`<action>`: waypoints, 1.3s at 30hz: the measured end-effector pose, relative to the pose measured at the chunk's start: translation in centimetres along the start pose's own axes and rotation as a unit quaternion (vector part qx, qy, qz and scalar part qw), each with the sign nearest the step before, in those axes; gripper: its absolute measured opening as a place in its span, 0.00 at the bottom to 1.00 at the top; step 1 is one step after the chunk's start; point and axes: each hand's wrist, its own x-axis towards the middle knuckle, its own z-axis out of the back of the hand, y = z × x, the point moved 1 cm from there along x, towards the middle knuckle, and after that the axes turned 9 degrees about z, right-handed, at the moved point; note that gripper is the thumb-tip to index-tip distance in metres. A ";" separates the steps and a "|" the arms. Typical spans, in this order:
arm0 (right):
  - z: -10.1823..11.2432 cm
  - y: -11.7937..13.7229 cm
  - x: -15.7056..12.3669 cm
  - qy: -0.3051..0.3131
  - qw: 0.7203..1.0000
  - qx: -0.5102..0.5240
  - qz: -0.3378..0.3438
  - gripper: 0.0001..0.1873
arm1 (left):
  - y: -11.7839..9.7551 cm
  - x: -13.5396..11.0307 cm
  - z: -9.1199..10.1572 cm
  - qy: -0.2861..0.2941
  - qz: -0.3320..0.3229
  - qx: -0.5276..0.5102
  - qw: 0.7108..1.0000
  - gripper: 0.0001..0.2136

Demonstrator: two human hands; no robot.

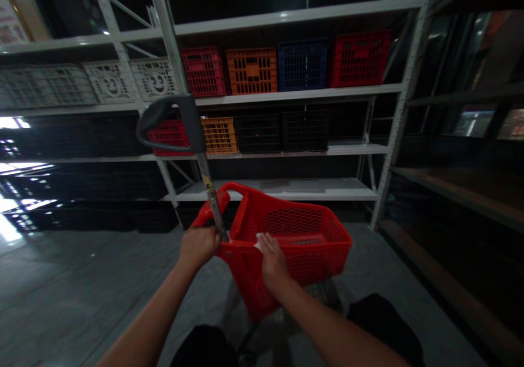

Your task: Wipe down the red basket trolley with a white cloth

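Touching left hand, right hand: red basket

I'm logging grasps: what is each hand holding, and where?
The left hand grips the metal shaft low down, by the red basket. The right hand rests on its near rim; grip unclear.

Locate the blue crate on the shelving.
In the head view, upper centre-right: the blue crate sits on the white shelf, between an orange crate and a red crate.
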 end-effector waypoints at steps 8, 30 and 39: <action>-0.2 2.5 2.2 0.050 0.993 -0.007 0.108 0.31 | 0.4 0.6 -0.6 -0.014 0.001 0.011 1.000 0.23; 12.8 -14.7 -11.1 -0.109 0.969 -0.099 -0.198 0.26 | 1.2 -1.3 -0.2 -0.226 0.079 -0.295 0.925 0.15; 9.0 0.0 -7.7 0.000 0.975 0.189 -0.121 0.11 | -10.7 -13.0 -4.1 0.057 -0.009 -0.577 0.815 0.35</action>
